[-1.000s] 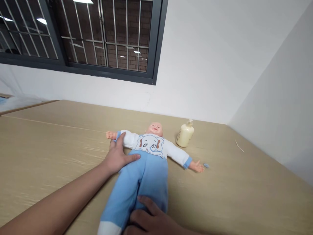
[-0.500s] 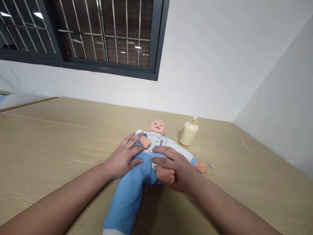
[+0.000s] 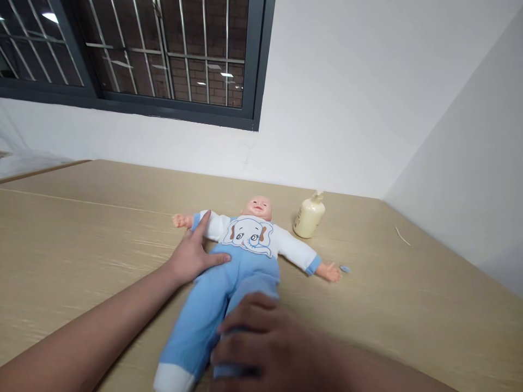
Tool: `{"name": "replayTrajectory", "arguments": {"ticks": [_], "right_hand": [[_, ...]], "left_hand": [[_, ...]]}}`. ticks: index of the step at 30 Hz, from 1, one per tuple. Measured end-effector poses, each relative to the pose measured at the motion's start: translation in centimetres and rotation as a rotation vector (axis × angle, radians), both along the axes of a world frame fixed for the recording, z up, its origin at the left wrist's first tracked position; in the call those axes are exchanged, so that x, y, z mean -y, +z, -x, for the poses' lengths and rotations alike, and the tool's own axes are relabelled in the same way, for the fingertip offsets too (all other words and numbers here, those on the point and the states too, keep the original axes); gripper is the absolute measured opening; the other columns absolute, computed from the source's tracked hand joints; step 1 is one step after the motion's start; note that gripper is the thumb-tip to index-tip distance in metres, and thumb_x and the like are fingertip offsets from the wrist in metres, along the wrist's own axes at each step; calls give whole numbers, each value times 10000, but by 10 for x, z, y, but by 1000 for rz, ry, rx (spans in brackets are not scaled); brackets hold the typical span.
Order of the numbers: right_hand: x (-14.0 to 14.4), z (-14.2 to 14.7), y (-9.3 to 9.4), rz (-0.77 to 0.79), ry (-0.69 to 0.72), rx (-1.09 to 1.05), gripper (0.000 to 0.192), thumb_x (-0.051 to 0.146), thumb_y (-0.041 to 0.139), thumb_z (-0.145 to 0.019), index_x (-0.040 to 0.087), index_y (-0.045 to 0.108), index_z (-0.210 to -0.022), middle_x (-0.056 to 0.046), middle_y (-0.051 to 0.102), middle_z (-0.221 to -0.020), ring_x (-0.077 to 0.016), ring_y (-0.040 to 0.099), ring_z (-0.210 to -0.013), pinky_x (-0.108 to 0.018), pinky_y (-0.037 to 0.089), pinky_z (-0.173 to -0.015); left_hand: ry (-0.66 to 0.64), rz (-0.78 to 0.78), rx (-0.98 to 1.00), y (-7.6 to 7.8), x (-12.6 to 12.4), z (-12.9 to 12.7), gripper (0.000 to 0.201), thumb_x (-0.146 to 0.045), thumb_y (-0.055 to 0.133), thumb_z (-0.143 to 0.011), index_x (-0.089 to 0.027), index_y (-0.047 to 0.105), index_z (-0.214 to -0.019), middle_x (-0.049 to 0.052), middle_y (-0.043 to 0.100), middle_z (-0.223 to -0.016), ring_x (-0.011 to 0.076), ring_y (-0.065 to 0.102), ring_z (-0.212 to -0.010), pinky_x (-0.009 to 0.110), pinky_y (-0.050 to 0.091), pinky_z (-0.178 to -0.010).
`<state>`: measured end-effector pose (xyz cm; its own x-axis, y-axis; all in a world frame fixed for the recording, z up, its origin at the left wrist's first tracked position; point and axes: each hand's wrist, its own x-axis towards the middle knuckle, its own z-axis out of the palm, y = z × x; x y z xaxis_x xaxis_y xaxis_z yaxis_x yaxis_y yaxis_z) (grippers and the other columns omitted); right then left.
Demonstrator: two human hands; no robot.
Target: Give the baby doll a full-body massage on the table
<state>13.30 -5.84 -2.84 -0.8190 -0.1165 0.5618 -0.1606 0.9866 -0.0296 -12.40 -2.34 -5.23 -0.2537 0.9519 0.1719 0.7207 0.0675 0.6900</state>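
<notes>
Nearest, the right hand (image 3: 261, 343) lies curled over the doll's (image 3: 241, 261) blue leg, blurred; whether it grips the cloth I cannot tell. Further on, the left hand (image 3: 192, 256) rests flat and released against the doll's side, fingers on its sleeve. The doll lies face up on the table (image 3: 81, 239). Beyond stands 1 bottle (image 3: 309, 216).

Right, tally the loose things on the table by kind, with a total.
Dolls: 1, the baby doll in blue trousers.
Bottles: 1, the cream pump bottle.
Small blue bits: 1, the blue piece by the doll's hand.
Thin sticks: 1, the pale stick.
Total: 4
</notes>
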Motion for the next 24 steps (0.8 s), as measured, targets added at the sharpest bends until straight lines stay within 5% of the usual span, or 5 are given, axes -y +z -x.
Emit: {"name": "replayTrajectory", "arguments": {"ticks": [3, 6, 10, 15, 24], "right_hand": [[7, 18, -44, -78, 96, 96, 140, 330, 593, -981, 261, 602, -860, 105, 699, -752, -86, 638, -812, -266, 454, -749], [7, 27, -64, -129, 109, 151, 170, 351, 567, -994, 269, 589, -847, 114, 686, -716, -94, 626, -761, -262, 450, -709], [8, 13, -21, 14, 112, -1, 139, 336, 548, -1002, 252, 624, -922, 73, 736, -870, -76, 661, -913, -232, 482, -878], [-12, -17, 31, 37, -26, -213, 120, 333, 651, -906, 232, 649, -971, -33, 735, -1083, -194, 651, -1121, -365, 495, -1005], [-82, -11, -16, 264, -214, -170, 278, 264, 656, -797, 269, 632, -1073, -89, 650, -1292, -257, 607, -1226, -460, 451, -1079]], "left_hand": [[20, 34, 1, 1, 1, 0, 1308, -692, 786, -635, -211, 88, -1631, 219, 461, -1526, 423, 437, -1410, 537, 399, -1112], [34, 75, -6, 0, 2, -1, 1250, -698, 773, -642, -217, 164, -1622, 202, 523, -1482, 418, 492, -1365, 529, 423, -1084], [9, 45, -13, 1, 6, -4, 1160, -675, 753, -681, -215, 230, -1608, 194, 519, -1473, 407, 480, -1376, 531, 424, -1094], [-132, -177, -212, 6, 12, -12, 734, -564, 684, -811, -296, 516, -1474, 98, 218, -1660, 393, 221, -1525, 545, 318, -1189], [-370, -184, -219, 5, 7, -15, 510, -500, 568, -918, -294, 628, -1382, 62, 379, -1608, 346, 232, -1529, 516, 234, -1243]]}}
